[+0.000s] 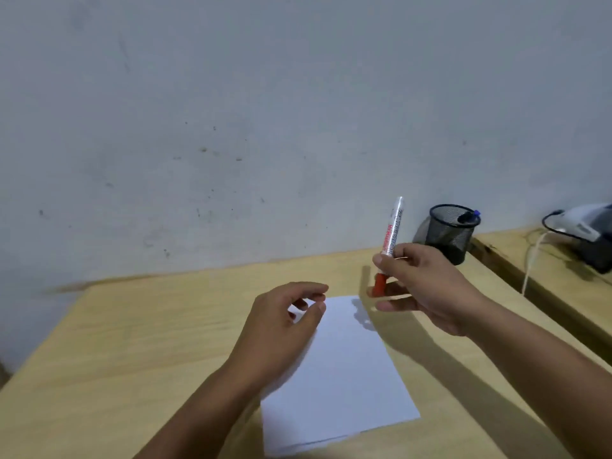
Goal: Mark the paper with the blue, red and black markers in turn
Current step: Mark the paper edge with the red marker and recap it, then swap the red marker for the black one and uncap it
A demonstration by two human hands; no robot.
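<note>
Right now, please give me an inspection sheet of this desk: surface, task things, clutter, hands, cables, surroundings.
Surface: wooden desk, bare apart from the paper.
Task things: white paper lies flat, no marks visible; red marker held upright, red cap down; mesh cup at the back holds a blue-tipped pen.
Clutter: nothing seen.
Hands: left hand empty, over the paper's left edge; right hand grips the marker.
Cables: black cable and pale cord on the side desk.
Surroundings: scuffed grey wall.
</note>
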